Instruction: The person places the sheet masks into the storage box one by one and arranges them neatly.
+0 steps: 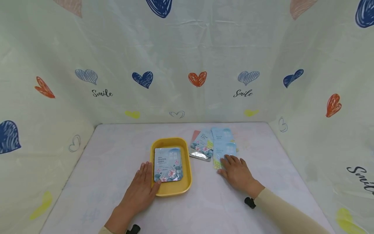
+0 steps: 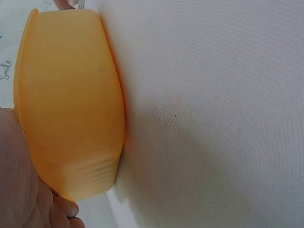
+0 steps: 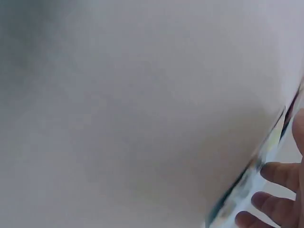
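A blue sheet mask packet (image 1: 168, 164) with pink flowers lies in a yellow tray (image 1: 175, 188). My left hand (image 1: 140, 188) rests along the tray's left side, fingers straight, with the thumb over the near left corner. The left wrist view shows fingers (image 2: 59, 209) right at the rim of the tray (image 2: 71, 95). To the right of the tray, my right hand (image 1: 236, 172) has its fingertips on the lower part of a light blue packet (image 1: 224, 149). In the right wrist view, spread fingers (image 3: 280, 175) touch the face of that packet (image 3: 242, 194).
Behind and left of my right hand, more packets lie overlapped: a flowered blue one (image 1: 202, 143), another light blue one (image 1: 222, 132), a silver edge (image 1: 200, 156) and a pink corner (image 1: 195, 135). The white table (image 1: 117, 146) meets heart-printed cloth (image 1: 175, 100) at the back and sides.
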The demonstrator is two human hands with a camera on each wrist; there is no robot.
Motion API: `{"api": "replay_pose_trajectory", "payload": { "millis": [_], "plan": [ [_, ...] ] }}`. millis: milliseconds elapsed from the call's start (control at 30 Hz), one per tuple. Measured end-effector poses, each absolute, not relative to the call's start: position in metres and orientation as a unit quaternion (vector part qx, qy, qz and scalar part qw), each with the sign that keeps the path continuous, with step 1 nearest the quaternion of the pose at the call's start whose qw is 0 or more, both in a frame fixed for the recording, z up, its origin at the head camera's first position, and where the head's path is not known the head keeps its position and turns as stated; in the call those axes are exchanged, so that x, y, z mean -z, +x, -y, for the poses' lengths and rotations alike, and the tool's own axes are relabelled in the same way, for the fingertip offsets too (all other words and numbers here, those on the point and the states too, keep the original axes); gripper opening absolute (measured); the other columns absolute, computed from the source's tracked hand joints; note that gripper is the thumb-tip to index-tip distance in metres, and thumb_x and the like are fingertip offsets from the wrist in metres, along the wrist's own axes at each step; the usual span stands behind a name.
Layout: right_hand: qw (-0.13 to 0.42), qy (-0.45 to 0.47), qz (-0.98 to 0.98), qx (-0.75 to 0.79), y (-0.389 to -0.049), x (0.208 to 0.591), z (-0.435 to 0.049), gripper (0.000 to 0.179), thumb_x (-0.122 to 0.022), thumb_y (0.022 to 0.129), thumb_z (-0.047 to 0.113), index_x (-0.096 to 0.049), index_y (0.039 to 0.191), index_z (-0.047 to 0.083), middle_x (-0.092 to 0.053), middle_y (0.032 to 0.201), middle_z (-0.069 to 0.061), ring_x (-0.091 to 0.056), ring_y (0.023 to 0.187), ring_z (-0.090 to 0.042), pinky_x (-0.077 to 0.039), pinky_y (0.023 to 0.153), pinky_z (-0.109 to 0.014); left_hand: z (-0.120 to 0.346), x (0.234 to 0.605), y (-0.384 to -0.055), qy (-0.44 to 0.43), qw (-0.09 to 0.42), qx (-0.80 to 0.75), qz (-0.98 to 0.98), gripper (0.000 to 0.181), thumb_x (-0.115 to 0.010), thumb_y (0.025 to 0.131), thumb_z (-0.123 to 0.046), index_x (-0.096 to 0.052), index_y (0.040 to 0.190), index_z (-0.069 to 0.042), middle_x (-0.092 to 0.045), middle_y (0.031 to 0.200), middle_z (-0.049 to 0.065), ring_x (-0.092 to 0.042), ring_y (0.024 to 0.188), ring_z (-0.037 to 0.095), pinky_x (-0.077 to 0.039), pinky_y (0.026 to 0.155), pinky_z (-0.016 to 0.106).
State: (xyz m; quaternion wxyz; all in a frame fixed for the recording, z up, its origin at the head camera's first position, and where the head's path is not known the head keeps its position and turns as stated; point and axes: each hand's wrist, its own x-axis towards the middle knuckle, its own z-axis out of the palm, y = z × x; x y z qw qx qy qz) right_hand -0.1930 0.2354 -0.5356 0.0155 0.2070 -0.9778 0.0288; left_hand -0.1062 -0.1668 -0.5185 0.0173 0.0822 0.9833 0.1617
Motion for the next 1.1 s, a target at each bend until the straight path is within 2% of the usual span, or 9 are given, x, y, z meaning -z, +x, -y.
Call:
{"api": "replay_pose_trajectory", "payload": {
  "millis": [100, 200, 333, 467, 633, 767, 967, 1100],
  "plan": [
    [0.055, 0.215, 0.975, -0.028, -0.209, 0.531, -0.242, 0.061, -0.065, 0.104, 0.046, -0.058, 0.145, 0.002, -0.058, 0.148, -0.023, -0.055, 0.136, -0.044, -0.047, 0.106, -0.068, 0.167, 0.519, -0.106, 0.082, 0.016, -0.16, -0.983, 0.086, -0.052, 0.11, -0.045, -0.013, 0.165, 0.009, -0.021, 0.172, 0.029, -0.016, 0.162, 0.044, -0.024, 0.128, 0.06],
    [0.069, 0.2, 0.977, -0.037, -0.231, 0.524, -0.25, 0.068, -0.07, 0.101, 0.045, -0.054, 0.147, -0.001, -0.058, 0.146, -0.024, -0.055, 0.134, -0.045, -0.047, 0.106, -0.067, 0.167, 0.518, -0.106, 0.08, 0.018, -0.16, -0.984, 0.086, -0.051, 0.11, -0.045, -0.013, 0.165, 0.009, -0.021, 0.172, 0.029, -0.015, 0.162, 0.044, -0.024, 0.128, 0.06],
    [0.045, 0.174, 0.983, -0.038, -0.26, 0.52, -0.263, 0.083, -0.075, 0.094, 0.055, -0.049, 0.151, 0.0, -0.054, 0.148, -0.024, -0.049, 0.135, -0.047, -0.044, 0.107, -0.068, 0.168, 0.518, -0.105, 0.078, 0.022, -0.16, -0.984, 0.086, -0.051, 0.11, -0.045, -0.013, 0.165, 0.008, -0.021, 0.172, 0.029, -0.015, 0.162, 0.044, -0.024, 0.129, 0.06],
    [0.01, 0.175, 0.984, -0.023, -0.279, 0.521, -0.272, 0.097, -0.074, 0.088, 0.07, -0.049, 0.153, 0.003, -0.05, 0.148, -0.023, -0.046, 0.133, -0.047, -0.042, 0.106, -0.066, 0.168, 0.517, -0.104, 0.077, 0.02, -0.168, -0.983, 0.085, -0.052, 0.11, -0.044, -0.014, 0.165, 0.008, -0.021, 0.172, 0.029, -0.016, 0.162, 0.045, -0.023, 0.129, 0.06],
    [-0.009, 0.187, 0.982, -0.013, -0.288, 0.524, -0.275, 0.105, -0.071, 0.082, 0.08, -0.05, 0.154, 0.006, -0.05, 0.149, -0.022, -0.046, 0.132, -0.047, -0.042, 0.105, -0.064, 0.167, 0.518, -0.105, 0.078, 0.021, -0.174, -0.981, 0.085, -0.052, 0.11, -0.044, -0.013, 0.166, 0.008, -0.021, 0.172, 0.029, -0.015, 0.162, 0.045, -0.023, 0.129, 0.06],
    [-0.019, 0.186, 0.982, -0.015, -0.291, 0.526, -0.275, 0.106, -0.072, 0.08, 0.081, -0.053, 0.152, 0.005, -0.05, 0.15, -0.023, -0.046, 0.134, -0.048, -0.042, 0.105, -0.065, 0.167, 0.519, -0.106, 0.077, 0.027, -0.171, -0.982, 0.086, -0.051, 0.11, -0.045, -0.011, 0.166, 0.007, -0.019, 0.173, 0.028, -0.013, 0.162, 0.044, -0.022, 0.129, 0.06],
    [-0.016, 0.176, 0.984, -0.037, -0.295, 0.528, -0.276, 0.105, -0.078, 0.075, 0.079, -0.055, 0.142, 0.0, -0.05, 0.146, -0.026, -0.048, 0.128, -0.047, -0.044, 0.103, -0.064, 0.168, 0.517, -0.105, 0.076, 0.029, -0.175, -0.981, 0.086, -0.051, 0.11, -0.045, -0.011, 0.166, 0.007, -0.018, 0.173, 0.028, -0.013, 0.162, 0.044, -0.022, 0.129, 0.06],
    [-0.028, 0.16, 0.984, -0.075, -0.297, 0.524, -0.273, 0.1, -0.085, 0.076, 0.07, -0.053, 0.141, 0.002, -0.051, 0.143, -0.028, -0.051, 0.124, -0.047, -0.046, 0.103, -0.065, 0.168, 0.517, -0.106, 0.076, 0.032, -0.172, -0.982, 0.086, -0.05, 0.111, -0.045, -0.01, 0.166, 0.007, -0.018, 0.173, 0.028, -0.013, 0.162, 0.044, -0.022, 0.129, 0.059]
  ]
}}
